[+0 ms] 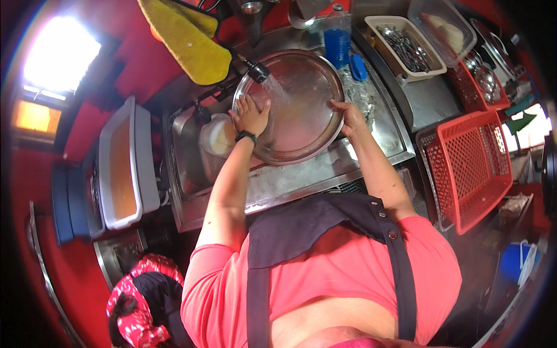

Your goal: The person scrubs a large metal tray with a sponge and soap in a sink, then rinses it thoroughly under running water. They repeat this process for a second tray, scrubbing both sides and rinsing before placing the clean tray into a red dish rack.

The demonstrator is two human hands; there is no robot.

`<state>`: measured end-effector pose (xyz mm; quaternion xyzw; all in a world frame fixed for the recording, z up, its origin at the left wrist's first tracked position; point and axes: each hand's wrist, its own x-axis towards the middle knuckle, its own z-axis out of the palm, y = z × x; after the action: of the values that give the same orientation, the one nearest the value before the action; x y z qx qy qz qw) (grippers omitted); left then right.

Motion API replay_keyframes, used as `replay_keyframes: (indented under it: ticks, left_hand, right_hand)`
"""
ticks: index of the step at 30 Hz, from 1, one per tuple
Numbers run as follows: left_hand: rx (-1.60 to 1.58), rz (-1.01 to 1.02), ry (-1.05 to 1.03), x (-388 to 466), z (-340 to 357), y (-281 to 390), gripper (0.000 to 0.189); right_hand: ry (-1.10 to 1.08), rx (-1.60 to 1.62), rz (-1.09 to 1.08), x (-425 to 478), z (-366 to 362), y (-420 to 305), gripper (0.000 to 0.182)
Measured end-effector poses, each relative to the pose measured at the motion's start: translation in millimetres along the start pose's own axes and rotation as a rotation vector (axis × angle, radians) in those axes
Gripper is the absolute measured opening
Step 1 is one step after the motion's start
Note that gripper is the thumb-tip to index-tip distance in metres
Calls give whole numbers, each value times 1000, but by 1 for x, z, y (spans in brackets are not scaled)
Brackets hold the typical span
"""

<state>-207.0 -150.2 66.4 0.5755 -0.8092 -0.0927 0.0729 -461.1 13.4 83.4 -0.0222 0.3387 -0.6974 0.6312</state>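
A large round metal tray [300, 126] lies tilted over the steel sink [185, 176] and its drainboard [304, 178]. My right hand [351, 118] grips the tray's right rim, thumb on top. Flat against its left side rests my left hand [252, 116], fingers spread, a dark band at the wrist. Water sprays from a black faucet head [260, 73] onto the tray's upper part. In the basin beside my left wrist, a plastic container [217, 137] holds something pale and yellowish, partly hidden by my forearm.
Above the sink hangs a yellow cloth [196, 48]. A bottle of blue liquid [337, 45] and a blue brush or scrubber [358, 67] sit behind the tray. Rightward are a cutlery tub [404, 48] and red plastic crate [472, 169]; leftward, a grey tub [150, 165] with brownish liquid.
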Motion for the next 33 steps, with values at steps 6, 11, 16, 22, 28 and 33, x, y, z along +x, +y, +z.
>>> replay_keyframes:
  ticks: [6,11,16,22,28,33]
  left_hand:
    - [-311,390,125,28,-2,122,84]
    - [-270,871,94,-23,-30,136,71]
    - [-418,814,1,-14,-22,84,68]
    - [-368,163,-142,-4,31,17,77]
    - [-627,97,-544,12,128,15,77]
    - [-647,68,-734,3,143,46,86]
  right_hand:
    - [40,-93,-218,-24,31,24,27]
    - [78,-54,-366,-64,74,8,23]
    - [274,-207,-480,-86,92,-13,21]
    - [404,-880,-941,-142,117,-44,45]
    - [497,-1287,-1242,-232,143,-79,42]
    - [888,-1355,-1519,-319,140,-115,37]
